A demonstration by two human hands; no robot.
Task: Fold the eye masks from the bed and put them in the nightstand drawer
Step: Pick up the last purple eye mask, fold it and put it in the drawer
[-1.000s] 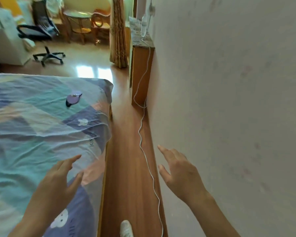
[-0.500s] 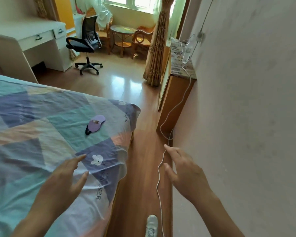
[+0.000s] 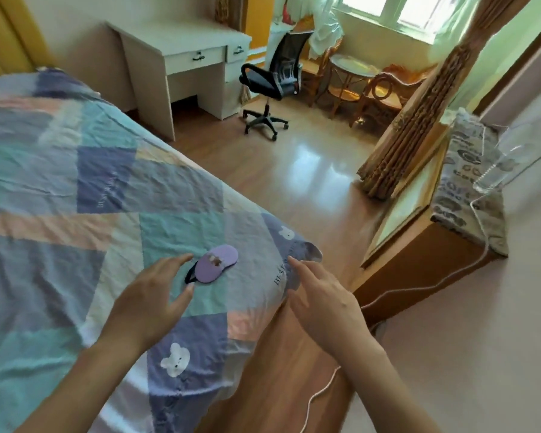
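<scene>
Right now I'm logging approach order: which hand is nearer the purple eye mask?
Left. The left hand is just beside the eye mask; the right hand is farther, near the bed corner.

eye mask [image 3: 216,265]: lilac, small brown bear, black strap
bedsheet [image 3: 75,195]: teal, purple, peach patchwork; white bears
desk [image 3: 181,54]: white
office chair [image 3: 272,79]: black

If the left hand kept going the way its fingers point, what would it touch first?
Most likely the purple eye mask, lying flat on the bedspread just beyond the left hand. The fingertips look short of it, though depth is hard to judge.
</scene>
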